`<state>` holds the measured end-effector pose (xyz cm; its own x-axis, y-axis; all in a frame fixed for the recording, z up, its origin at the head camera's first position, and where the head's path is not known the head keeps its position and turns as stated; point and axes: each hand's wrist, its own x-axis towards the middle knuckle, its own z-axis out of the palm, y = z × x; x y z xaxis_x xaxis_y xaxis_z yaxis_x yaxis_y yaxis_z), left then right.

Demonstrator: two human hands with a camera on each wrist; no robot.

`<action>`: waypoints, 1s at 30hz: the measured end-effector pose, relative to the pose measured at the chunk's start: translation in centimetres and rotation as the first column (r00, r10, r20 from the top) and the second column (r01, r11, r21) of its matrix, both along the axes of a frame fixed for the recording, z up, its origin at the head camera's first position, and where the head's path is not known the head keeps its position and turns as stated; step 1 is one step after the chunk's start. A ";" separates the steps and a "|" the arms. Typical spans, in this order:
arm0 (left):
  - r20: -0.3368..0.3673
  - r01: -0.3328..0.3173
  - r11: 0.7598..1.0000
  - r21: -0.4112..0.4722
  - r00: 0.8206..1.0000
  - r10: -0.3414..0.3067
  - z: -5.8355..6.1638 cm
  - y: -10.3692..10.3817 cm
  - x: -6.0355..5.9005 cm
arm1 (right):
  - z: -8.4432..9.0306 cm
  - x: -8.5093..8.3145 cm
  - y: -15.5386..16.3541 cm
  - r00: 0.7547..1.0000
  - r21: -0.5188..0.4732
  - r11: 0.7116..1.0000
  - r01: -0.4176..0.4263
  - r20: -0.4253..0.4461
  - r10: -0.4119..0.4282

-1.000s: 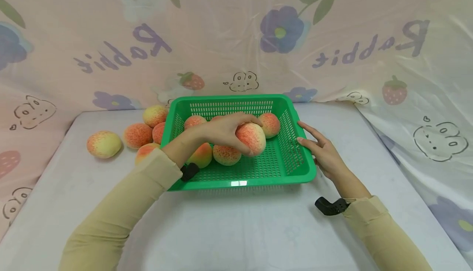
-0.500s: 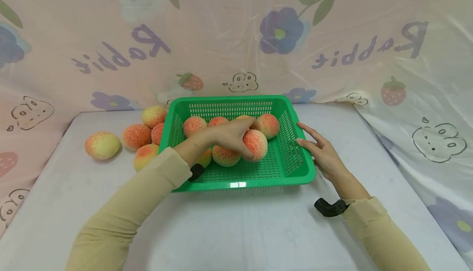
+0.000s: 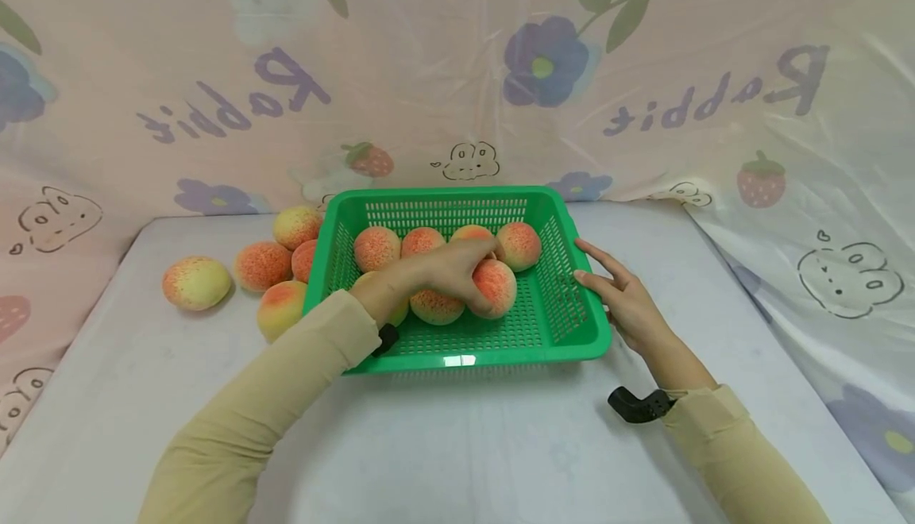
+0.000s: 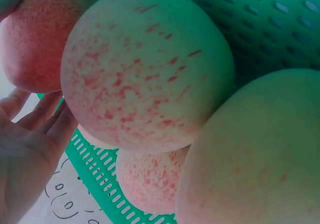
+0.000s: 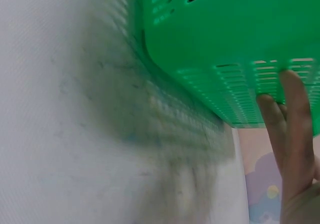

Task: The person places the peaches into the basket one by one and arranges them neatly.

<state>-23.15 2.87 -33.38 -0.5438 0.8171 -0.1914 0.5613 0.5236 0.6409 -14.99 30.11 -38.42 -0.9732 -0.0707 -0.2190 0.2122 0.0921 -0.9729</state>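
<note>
My left hand (image 3: 468, 268) reaches into the green basket (image 3: 572, 333) and grips a red-orange peach (image 3: 502, 287) low over the basket floor, right of its middle. In the left wrist view that peach (image 4: 35, 43) lies between a fingertip and my palm (image 4: 22, 159), with another speckled peach (image 4: 150, 68) close beside it. My right hand (image 3: 608, 286) lies flat on the table, with straight fingers touching the basket's right rim. The right wrist view shows those fingers (image 5: 292, 129) against the basket wall (image 5: 225, 43).
Several more peaches lie in the basket, along its far wall (image 3: 376, 248) and under my left wrist (image 3: 436, 307). Several others (image 3: 261, 264) sit on the white table (image 3: 465, 445) left of the basket. A patterned pink sheet (image 3: 457, 71) backs the table.
My left hand has carried the peach a little to the right and lower into the basket. The right hand has stayed at the basket's right rim.
</note>
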 end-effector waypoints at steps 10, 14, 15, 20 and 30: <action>-0.134 -0.023 0.987 -0.158 0.991 0.002 -0.5 0.7 0.3 | -0.1 0.0 0.0 1.000 -0.010 1.000 0.001 -0.003 -0.001; -0.160 -0.045 0.981 -0.186 0.987 0.015 -0.8 0.8 0.2 | -0.1 0.0 0.0 1.000 -0.010 1.000 0.000 -0.005 0.000; -0.166 -0.047 0.980 -0.191 0.986 0.015 -0.8 0.9 0.2 | -0.1 0.1 0.0 1.000 -0.013 1.000 0.000 -0.005 0.000; -0.158 -0.034 0.981 -0.192 0.987 0.004 -0.8 0.8 0.2 | -0.1 0.1 0.0 1.000 -0.027 1.000 -0.006 -0.008 0.006; -0.040 -0.060 0.997 0.049 0.997 0.062 0.4 -0.9 -0.2 | -0.2 0.1 0.0 1.000 -0.016 1.000 -0.015 -0.025 0.015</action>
<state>-23.31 1.98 -32.95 -0.5998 0.7897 -0.1289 0.5558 0.5271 0.6428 -14.92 30.15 -38.58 -0.9771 -0.0889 -0.1932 0.1864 0.0793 -0.9793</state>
